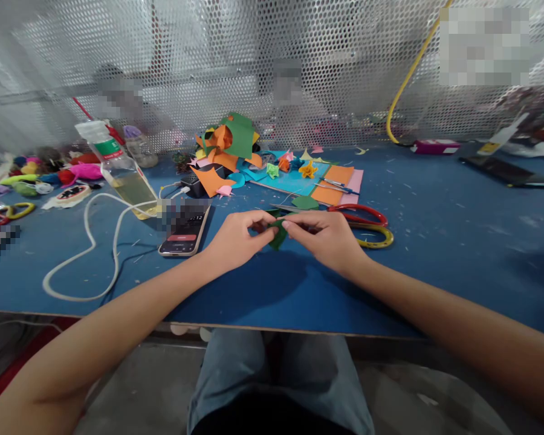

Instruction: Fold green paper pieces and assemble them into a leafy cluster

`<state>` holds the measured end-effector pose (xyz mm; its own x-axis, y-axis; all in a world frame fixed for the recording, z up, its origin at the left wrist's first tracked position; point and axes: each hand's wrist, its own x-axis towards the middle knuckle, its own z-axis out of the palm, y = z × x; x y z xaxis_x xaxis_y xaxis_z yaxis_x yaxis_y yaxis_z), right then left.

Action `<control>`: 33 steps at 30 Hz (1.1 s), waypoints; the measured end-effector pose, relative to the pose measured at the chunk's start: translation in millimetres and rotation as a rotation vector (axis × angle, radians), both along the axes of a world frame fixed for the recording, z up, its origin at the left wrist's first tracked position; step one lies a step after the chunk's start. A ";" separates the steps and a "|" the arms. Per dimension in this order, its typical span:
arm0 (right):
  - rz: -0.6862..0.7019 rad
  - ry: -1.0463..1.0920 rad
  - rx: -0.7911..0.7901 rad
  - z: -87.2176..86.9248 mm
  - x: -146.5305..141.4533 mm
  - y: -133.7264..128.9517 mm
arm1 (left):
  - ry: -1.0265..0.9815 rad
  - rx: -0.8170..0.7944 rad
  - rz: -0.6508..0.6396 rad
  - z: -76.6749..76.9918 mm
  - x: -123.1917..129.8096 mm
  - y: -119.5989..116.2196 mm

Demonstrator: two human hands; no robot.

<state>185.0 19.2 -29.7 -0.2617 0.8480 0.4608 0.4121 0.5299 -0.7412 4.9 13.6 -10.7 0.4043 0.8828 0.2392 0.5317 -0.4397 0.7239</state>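
Between both hands is a small piece of green paper (278, 235), raised a little over the blue table. My left hand (239, 237) pinches its left side with thumb and fingers. My right hand (329, 237) pinches the upper right of the same piece, the two thumbs almost meeting. Just behind the hands lie scissors (381, 237) with one red and one yellow handle loop, their blades partly hidden. Another green paper piece (305, 202) rests by the blades. Small folded paper flowers, one of them yellow (307, 169), sit on a blue sheet (272, 184) farther back.
A phone (185, 229) with a white cable (88, 248) lies left of my hands. Behind it leans a bottle of yellowish liquid (129, 181). Paper scraps (229, 145) are heaped before the perforated metal screen (236, 54). Orange paper (335, 184) lies behind the scissors.
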 end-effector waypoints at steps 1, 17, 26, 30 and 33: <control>-0.002 0.016 -0.010 0.3 0.0 -0.3 | -0.014 0.001 0.003 -0.1 0.5 -0.4; 0.034 0.181 -0.116 -5.0 0.1 5.3 | -0.129 0.131 0.084 -1.4 0.7 -0.3; 0.131 0.182 -0.143 2.1 0.5 4.7 | -0.095 0.179 0.027 4.3 0.7 -5.5; 0.125 0.151 -0.124 1.7 1.2 4.0 | -0.092 0.197 -0.014 6.0 1.6 -8.8; 0.138 0.120 -0.108 0.4 2.4 3.8 | -0.094 0.199 -0.048 6.3 1.4 -10.3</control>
